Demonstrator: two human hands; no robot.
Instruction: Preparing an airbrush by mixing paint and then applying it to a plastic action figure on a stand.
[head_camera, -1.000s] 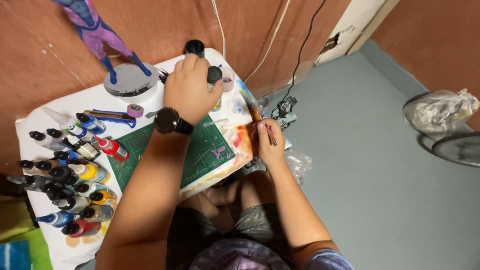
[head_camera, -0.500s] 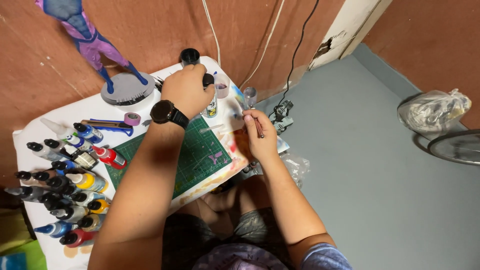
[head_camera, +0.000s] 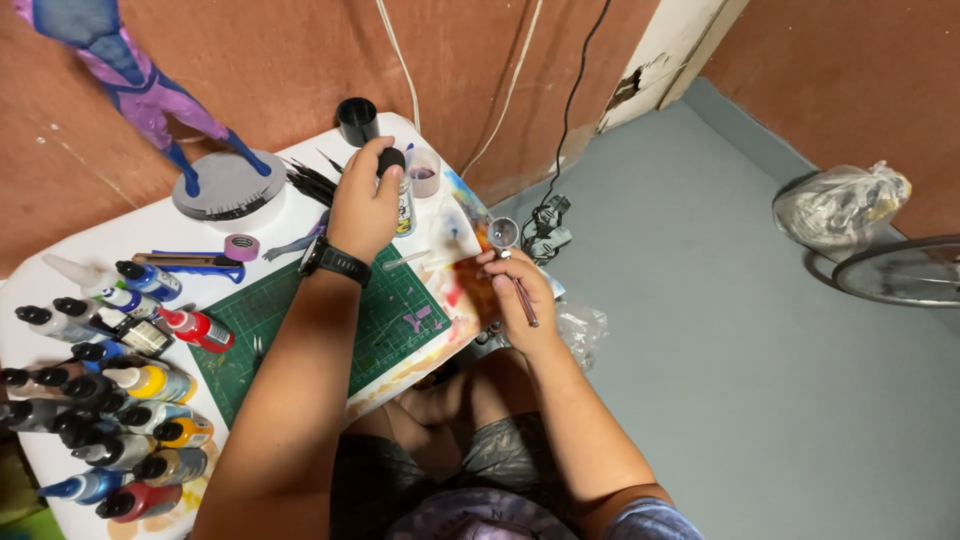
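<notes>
Your left hand (head_camera: 362, 205) is closed round a small black-capped bottle (head_camera: 398, 185) at the table's (head_camera: 300, 215) far edge; right hand (head_camera: 520, 290) pinches an airbrush (head_camera: 508, 250), cup up, just off the table's right edge. Looks like paint-loading: bring bottle tip over the cup w/o drips. Clear cup (head_camera: 424, 170) and black cup (head_camera: 357, 120) crowd it; brushes (head_camera: 310, 180) near.
</notes>
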